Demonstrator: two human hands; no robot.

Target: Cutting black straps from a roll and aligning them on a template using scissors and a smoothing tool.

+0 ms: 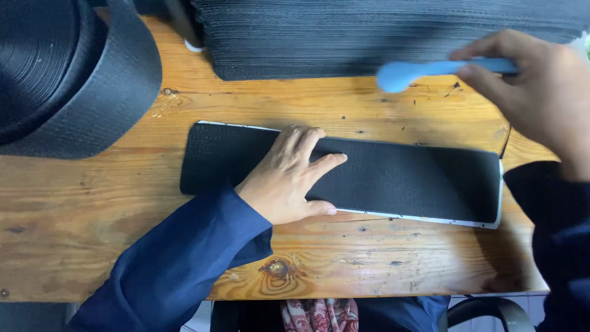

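At the desk's [92, 203] far-left corner I see a black webbing roll [67, 74]. My left hand [289, 178], fingers spread, presses flat on the black strip [399, 178] lying mid-desk over a white template [499, 209]. Near the far-right edge, my right hand [541, 86] pinches a blue tool [424, 71] beside stacked strips [369, 37].

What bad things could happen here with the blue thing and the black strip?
1. The left hand lies flat on the black rectangular webbing strip; if the light blue plastic tool in the right hand comes down there, it might hit the fingers.
2. The strip might slide on the wooden table if the pressing hand loosens.
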